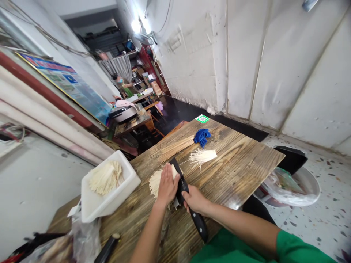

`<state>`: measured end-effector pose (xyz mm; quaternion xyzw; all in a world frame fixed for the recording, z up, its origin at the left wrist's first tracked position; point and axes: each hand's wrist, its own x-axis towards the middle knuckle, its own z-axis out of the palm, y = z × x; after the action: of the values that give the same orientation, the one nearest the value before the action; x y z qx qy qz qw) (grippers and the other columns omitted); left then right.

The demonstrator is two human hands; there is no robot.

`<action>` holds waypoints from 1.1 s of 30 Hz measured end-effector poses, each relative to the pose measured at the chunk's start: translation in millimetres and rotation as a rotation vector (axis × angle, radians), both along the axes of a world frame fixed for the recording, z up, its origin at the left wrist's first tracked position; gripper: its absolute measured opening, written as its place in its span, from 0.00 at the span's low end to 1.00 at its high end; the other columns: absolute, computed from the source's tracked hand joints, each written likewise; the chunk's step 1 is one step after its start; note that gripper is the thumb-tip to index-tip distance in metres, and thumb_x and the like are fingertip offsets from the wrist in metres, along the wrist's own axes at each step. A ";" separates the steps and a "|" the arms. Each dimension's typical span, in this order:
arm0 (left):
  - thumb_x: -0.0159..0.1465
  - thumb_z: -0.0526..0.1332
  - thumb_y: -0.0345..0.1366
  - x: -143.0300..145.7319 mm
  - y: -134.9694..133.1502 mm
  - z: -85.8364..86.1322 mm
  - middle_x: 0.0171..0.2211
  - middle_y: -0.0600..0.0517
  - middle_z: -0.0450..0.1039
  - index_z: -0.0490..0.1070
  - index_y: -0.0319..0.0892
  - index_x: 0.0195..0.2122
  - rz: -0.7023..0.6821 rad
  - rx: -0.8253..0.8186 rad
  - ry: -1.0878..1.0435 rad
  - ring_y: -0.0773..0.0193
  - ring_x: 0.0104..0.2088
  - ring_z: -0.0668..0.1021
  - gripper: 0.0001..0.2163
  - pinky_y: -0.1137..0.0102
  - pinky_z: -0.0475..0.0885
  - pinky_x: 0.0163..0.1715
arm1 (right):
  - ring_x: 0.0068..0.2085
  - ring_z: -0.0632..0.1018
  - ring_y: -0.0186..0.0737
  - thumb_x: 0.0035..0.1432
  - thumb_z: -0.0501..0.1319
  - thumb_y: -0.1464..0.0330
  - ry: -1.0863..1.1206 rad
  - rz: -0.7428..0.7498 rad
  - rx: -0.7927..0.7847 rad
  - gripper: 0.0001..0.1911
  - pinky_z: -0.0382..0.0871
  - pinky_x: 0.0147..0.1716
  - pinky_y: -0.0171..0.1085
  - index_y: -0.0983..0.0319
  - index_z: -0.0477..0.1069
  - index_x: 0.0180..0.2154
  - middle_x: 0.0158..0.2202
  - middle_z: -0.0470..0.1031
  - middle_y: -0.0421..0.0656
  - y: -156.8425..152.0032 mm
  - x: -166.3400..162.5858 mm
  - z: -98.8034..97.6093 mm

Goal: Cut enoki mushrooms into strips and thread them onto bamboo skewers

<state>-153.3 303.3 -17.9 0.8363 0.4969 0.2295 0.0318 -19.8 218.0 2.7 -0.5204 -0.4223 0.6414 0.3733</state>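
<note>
My left hand [168, 185] holds a bunch of enoki mushrooms [155, 182] down on the wooden table, fingers laid over it and thumb beside the blade. Closed round the black handle of a cleaver [180, 179], my right hand [195, 199] keeps the dark blade against the root end of that bunch, right beside my left fingers. Part of the bunch is hidden under my left hand. Beyond the blade lies another piece of enoki [203, 157], its pale base pointing right. Behind it are a bundle of thin wooden skewers [175, 147] and a crumpled blue cloth [202, 137].
A white tub [91, 210] with loose enoki [107, 178] stands at the left of the wooden table [236, 160]. Nearer are a plastic bag [86, 237] and a black-handled object [108, 248]. A lined bin [304, 190] stands right of the table. Another person [123, 86] is far back.
</note>
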 end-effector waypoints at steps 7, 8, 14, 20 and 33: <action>0.69 0.38 0.46 -30.2 -34.8 72.1 0.66 0.34 0.44 0.44 0.26 0.65 0.148 0.069 -0.032 0.53 0.67 0.48 0.31 0.53 0.46 0.65 | 0.12 0.65 0.28 0.59 0.50 0.74 0.049 0.120 0.156 0.05 0.57 0.10 0.25 0.61 0.58 0.30 0.12 0.61 0.30 -21.2 -23.4 48.8; 0.68 0.38 0.46 -38.5 -40.4 88.2 0.66 0.34 0.45 0.44 0.27 0.65 0.174 0.112 -0.028 0.52 0.67 0.49 0.31 0.53 0.47 0.65 | 0.12 0.65 0.28 0.58 0.51 0.74 0.066 0.153 0.185 0.05 0.57 0.10 0.25 0.61 0.58 0.30 0.12 0.61 0.31 -22.3 -28.1 59.6; 0.67 0.39 0.50 -55.7 -57.4 174.6 0.66 0.34 0.48 0.46 0.28 0.65 0.187 0.384 0.123 0.47 0.66 0.52 0.33 0.50 0.49 0.63 | 0.14 0.69 0.30 0.57 0.53 0.73 0.212 0.261 0.305 0.04 0.63 0.11 0.27 0.60 0.59 0.30 0.15 0.65 0.31 -29.0 -33.0 116.2; 0.67 0.41 0.50 47.2 -23.9 158.3 0.65 0.34 0.50 0.49 0.26 0.64 -0.020 0.335 0.220 0.50 0.66 0.52 0.33 0.55 0.49 0.64 | 0.14 0.65 0.27 0.63 0.47 0.70 0.238 -0.073 0.205 0.05 0.63 0.12 0.26 0.60 0.56 0.33 0.16 0.63 0.29 -32.4 31.6 95.2; 0.69 0.35 0.44 190.0 47.0 14.9 0.66 0.37 0.47 0.48 0.28 0.64 -0.272 -0.094 0.255 0.54 0.66 0.52 0.29 0.57 0.51 0.64 | 0.15 0.64 0.25 0.65 0.53 0.62 -0.012 -0.473 -0.028 0.12 0.61 0.15 0.28 0.65 0.66 0.35 0.19 0.64 0.32 -17.0 153.7 -1.4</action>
<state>36.6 350.3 -3.0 0.9156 0.3896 0.0919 0.0383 133.9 201.0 1.4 -0.6138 -0.2817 0.5388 0.5036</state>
